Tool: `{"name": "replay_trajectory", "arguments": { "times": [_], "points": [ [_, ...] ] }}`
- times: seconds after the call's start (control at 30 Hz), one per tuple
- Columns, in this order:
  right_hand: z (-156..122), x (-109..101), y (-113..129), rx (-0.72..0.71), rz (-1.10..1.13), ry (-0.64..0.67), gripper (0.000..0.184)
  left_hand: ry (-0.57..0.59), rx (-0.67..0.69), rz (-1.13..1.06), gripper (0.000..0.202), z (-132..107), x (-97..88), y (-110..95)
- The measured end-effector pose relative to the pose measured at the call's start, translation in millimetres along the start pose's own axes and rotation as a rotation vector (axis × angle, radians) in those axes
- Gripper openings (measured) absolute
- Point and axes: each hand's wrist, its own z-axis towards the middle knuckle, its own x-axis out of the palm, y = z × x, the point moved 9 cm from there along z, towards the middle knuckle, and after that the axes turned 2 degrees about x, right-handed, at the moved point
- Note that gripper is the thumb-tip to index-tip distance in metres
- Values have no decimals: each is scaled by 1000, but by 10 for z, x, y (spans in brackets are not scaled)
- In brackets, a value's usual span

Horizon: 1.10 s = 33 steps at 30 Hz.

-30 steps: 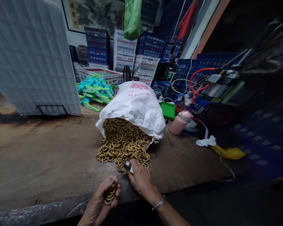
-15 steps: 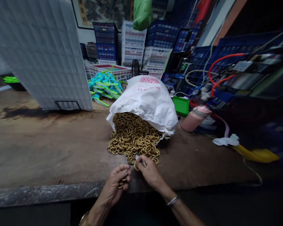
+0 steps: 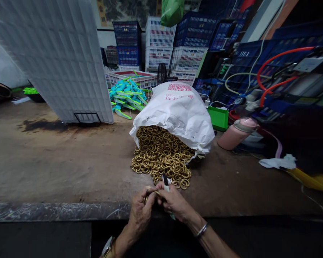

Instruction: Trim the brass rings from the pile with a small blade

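Observation:
Brass-coloured rings [image 3: 161, 161] spill out of the mouth of a white woven sack [image 3: 174, 111] onto the table. Just in front of the pile, my two hands meet at the table's near edge. My left hand [image 3: 142, 208] is closed on rings, one of them showing between thumb and fingers. Between the two hands a single ring [image 3: 158, 193] is pinched at the fingertips. My right hand [image 3: 176, 203] grips what looks like a small knife [image 3: 165, 181], its dark tip pointing up toward the pile and a greenish end below the palm.
A tall grey ribbed panel [image 3: 78, 71] stands at left. Turquoise and lime plastic pieces [image 3: 127, 95] are heaped behind the sack. To the right are a green tray [image 3: 218, 118], a pink bottle [image 3: 237, 134] and a machine with red hoses [image 3: 263, 77]. Stacked crates [image 3: 160, 43] line the back.
My right hand has come from the edge of the ring pile to meet my left hand, and a ring is now between their fingertips. The camera view has shifted left.

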Motion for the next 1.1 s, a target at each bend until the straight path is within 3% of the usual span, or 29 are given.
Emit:
{"name": "replay_trajectory", "arguments": {
  "times": [0.13, 0.3, 0.57, 0.7, 0.8, 0.93, 1.1],
  "points": [
    [-17, -136, 122, -151, -178, -138, 26, -51, 19, 92, 11, -1, -80, -45],
    [-87, -120, 305, -346, -372, -177, 25, 14, -3, 117, 16, -7, -19, -59],
    [-29, -130, 247, -308, -358, -189, 21, 172, -435, -190, 28, -120, 135, 260],
    [-43, -91, 295, -324, -331, -146, 24, 189, -497, -294, 28, -155, 179, 234],
    [-32, -141, 293, -342, -372, -190, 23, 177, -489, -330, 27, -162, 181, 225],
    [-86, -144, 319, -423, -660, -274, 17, 129, -471, -297, 28, -158, 139, 249],
    [-170, 31, 290, -445, -1031, -222, 23, 98, -447, -264, 29, -140, 123, 184]
  ]
}}
